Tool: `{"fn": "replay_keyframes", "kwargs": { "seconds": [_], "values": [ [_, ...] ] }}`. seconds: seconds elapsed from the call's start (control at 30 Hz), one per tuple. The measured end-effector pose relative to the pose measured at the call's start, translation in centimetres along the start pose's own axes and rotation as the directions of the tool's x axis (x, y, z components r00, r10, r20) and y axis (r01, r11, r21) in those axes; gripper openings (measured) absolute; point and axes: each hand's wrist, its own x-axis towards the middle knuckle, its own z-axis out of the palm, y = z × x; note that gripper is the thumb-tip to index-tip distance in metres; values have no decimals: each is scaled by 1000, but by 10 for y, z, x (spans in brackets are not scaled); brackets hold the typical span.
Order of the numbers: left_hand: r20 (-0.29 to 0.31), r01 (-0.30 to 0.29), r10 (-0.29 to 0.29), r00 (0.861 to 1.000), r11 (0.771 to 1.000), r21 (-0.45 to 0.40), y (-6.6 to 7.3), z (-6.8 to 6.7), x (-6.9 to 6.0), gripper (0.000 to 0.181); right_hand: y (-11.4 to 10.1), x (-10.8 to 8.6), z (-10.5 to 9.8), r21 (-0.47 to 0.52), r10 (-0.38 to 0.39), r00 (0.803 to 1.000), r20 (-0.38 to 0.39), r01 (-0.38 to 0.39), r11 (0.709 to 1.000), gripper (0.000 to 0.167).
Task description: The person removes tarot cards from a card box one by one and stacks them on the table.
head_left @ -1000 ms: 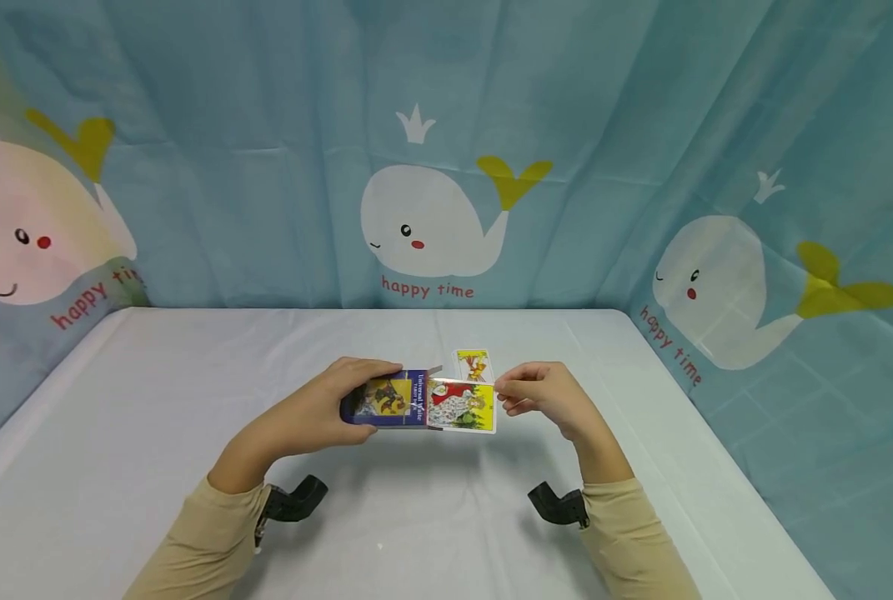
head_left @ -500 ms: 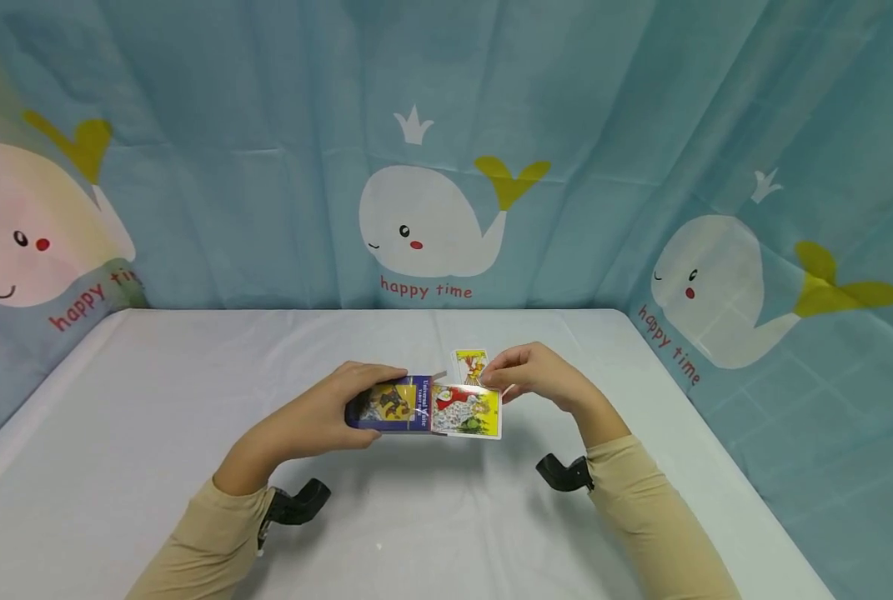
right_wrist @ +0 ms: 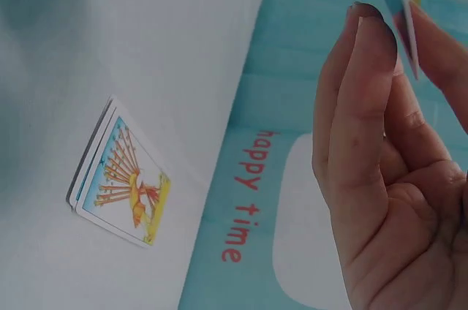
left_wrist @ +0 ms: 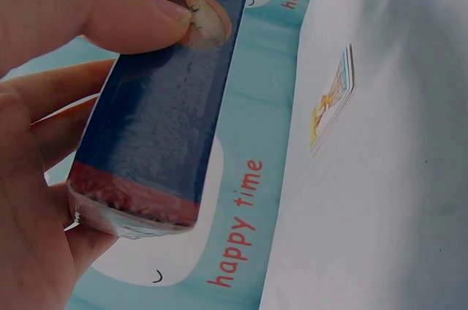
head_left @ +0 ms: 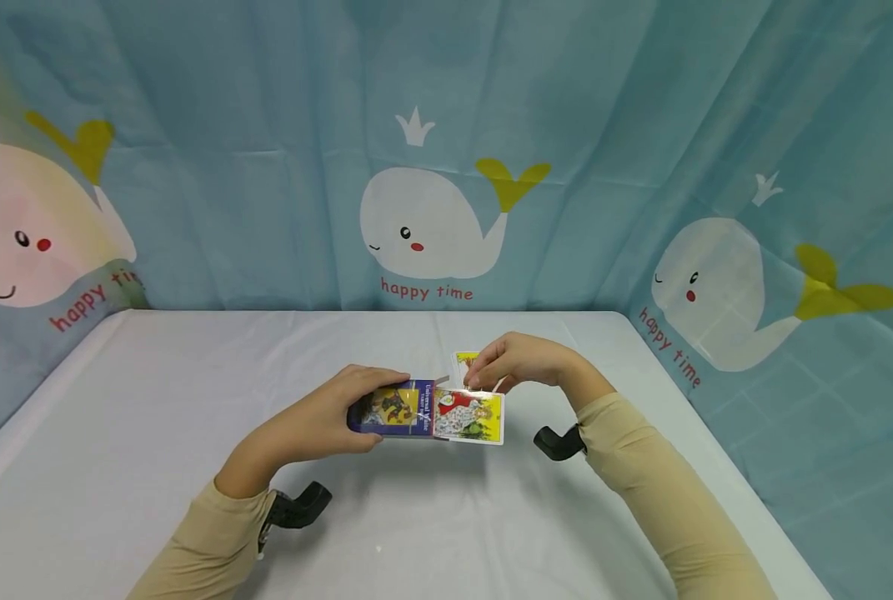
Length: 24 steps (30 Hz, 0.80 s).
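My left hand (head_left: pixel 333 417) grips a blue tarot card box (head_left: pixel 393 408), thumb on its near side and fingers over the far side. In the left wrist view the thumb presses on the box's blue narrow side (left_wrist: pixel 153 120). Picture cards (head_left: pixel 470 415) stick out of its right end, the top one showing a red-and-white figure on yellow. My right hand (head_left: pixel 521 362) is bent beside the far edge of these cards, near the box flap. In the right wrist view a card edge (right_wrist: pixel 406 28) lies between its fingers; whether they pinch it is not clear.
A small pile of cards (right_wrist: pixel 128 186) lies face up on the white-covered table (head_left: pixel 386 517), behind the box and partly hidden by my right hand. A blue curtain (head_left: pixel 288 208) with printed whales stands along the back and sides. A black camera mount sits on each wrist.
My right hand has shifted from the right end of the protruding cards, left and away along their far edge. The left hand and box have moved slightly right and nearer; the cards still protrude.
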Motion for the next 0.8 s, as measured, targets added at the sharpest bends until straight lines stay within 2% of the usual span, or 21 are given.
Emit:
{"fn": "replay_keyframes", "kwargs": {
  "seconds": [0.37,0.67,0.8],
  "values": [
    [-4,-7,7,1000,1000,2,0,0,0,73,-8,14,6,-51,-2,997,76,5,999,15],
    [8,-8,9,1000,1000,-3,1,1,0,72,-11,13,5,-93,20,994,106,-10,996,12],
    [-9,5,-5,1000,1000,5,0,-2,-1,71,-7,11,1,-111,19,994,104,-7,994,11]
  ]
}}
